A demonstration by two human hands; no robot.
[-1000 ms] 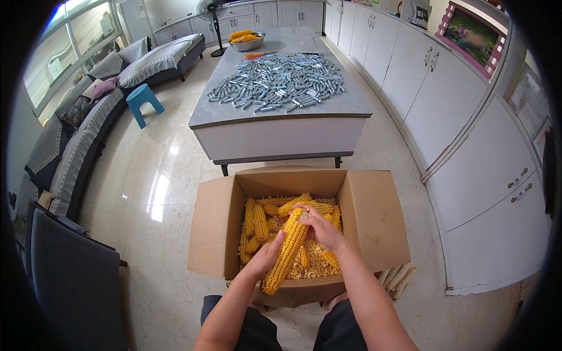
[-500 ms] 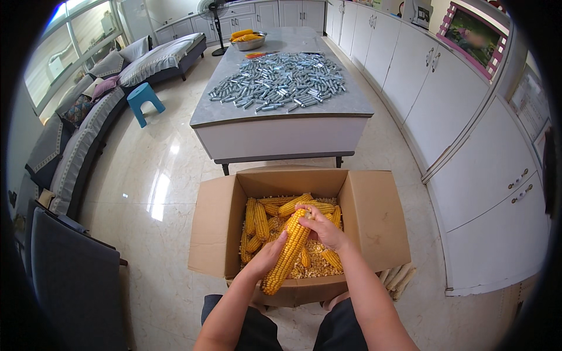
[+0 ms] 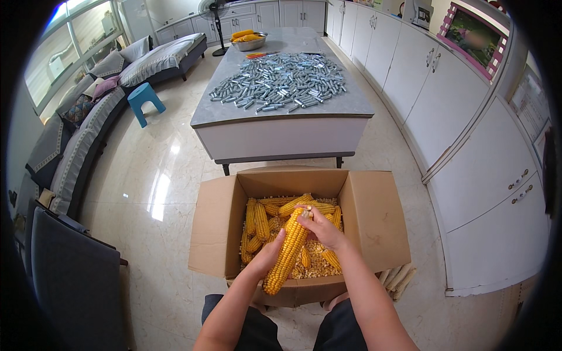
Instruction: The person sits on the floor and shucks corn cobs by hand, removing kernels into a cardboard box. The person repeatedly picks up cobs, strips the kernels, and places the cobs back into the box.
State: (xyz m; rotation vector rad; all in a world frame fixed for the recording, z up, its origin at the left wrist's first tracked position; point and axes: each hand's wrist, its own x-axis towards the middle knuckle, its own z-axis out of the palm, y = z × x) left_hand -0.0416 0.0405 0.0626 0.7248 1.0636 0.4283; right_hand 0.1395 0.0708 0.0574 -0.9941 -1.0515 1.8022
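Note:
A large yellow corn cob (image 3: 288,248) is held at a slant over the near side of an open cardboard box (image 3: 374,213). My left hand (image 3: 270,253) wraps the cob's side around its middle and lower part. Around the upper end, my right hand (image 3: 319,225) is closed, its thumb by the end where some kernels are gone and pale core shows. Beneath my hands, more corn cobs (image 3: 261,221) lie in the box on a layer of loose kernels (image 3: 319,266). The held cob and my hands hide part of the box's contents.
Beyond the box stands a grey-topped table (image 3: 281,120) with many small metal cylinders (image 3: 281,82) and a metal bowl (image 3: 249,43) of corn. Bare cobs (image 3: 399,281) lie on the floor right of the box. A blue stool (image 3: 144,104) and sofa are left; white cabinets line the right.
The cob and both hands have shifted only slightly. At the cob's upper end, my right thumb has moved a little, and more pale core shows there.

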